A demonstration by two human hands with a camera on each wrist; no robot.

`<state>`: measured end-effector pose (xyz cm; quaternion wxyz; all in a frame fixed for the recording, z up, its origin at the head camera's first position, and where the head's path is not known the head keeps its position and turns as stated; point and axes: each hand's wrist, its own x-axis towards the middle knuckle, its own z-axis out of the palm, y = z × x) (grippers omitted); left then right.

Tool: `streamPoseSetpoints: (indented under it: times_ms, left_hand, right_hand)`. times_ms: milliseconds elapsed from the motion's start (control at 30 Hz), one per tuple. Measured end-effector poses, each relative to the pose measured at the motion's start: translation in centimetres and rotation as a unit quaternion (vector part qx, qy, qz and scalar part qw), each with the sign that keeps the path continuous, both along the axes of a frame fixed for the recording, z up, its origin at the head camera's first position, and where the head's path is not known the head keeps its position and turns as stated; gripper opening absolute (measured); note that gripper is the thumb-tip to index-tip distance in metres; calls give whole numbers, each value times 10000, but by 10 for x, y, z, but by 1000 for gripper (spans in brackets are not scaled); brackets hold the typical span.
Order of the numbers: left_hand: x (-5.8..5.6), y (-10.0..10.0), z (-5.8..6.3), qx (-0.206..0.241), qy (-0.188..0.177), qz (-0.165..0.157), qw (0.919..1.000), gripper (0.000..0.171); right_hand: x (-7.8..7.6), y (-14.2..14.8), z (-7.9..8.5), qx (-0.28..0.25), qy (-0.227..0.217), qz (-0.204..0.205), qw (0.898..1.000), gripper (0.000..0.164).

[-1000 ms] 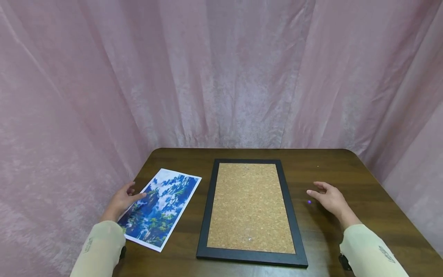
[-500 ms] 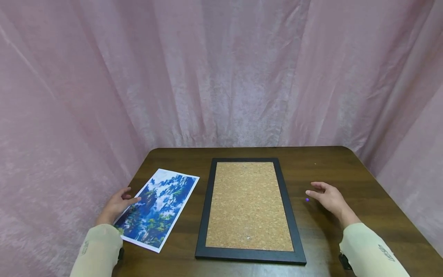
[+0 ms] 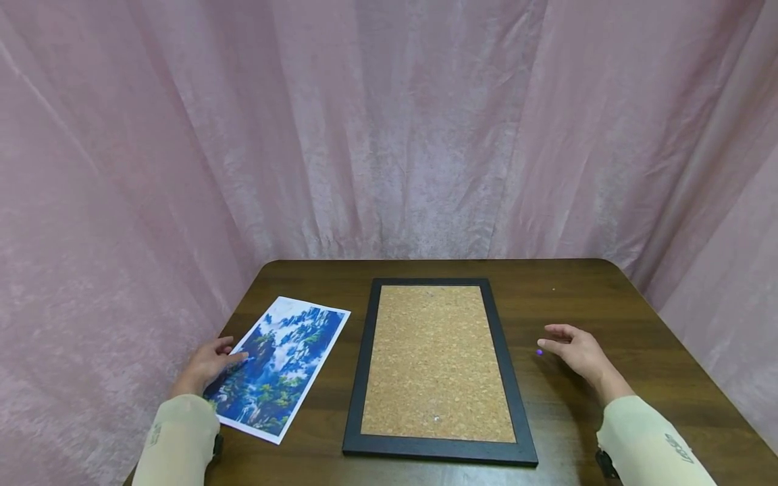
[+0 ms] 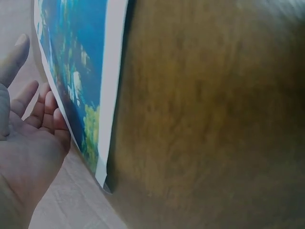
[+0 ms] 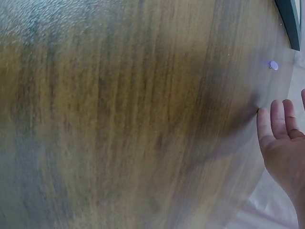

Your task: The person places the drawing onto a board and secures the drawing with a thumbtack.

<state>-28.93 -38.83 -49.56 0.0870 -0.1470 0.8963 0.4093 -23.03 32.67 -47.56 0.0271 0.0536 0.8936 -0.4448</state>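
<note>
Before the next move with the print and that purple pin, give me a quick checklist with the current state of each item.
1. Left hand at the landscape print: ok, its fingers lie under the edge that overhangs the table.
2. Print actually gripped: not ok, hand is open.
3. Right hand near the purple pushpin: ok, fingertips close, not touching.
4. Pin held: not ok, it lies on the table.
5. Cork board flat, surface free: ok.
6. Print clear of the board's black frame: ok, a gap of bare table lies between.
</note>
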Motion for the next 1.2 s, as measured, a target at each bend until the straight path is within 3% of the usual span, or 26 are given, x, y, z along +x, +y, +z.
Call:
streamPoseSetpoints:
  times_ms: [600, 800, 1200]
  left_hand:
    - [7, 4, -1, -164, -122, 3, 9998, 86]
    - [5, 5, -4, -370, -78, 32, 9993, 81]
    - [2, 9, -7, -512, 42, 159, 9986, 68]
  right_hand:
    - [5, 1, -16, -161, -341, 15, 9993, 61]
    - [5, 3, -23, -136, -181, -64, 9997, 57]
    - [3, 3, -28, 388, 63, -84, 9992, 45]
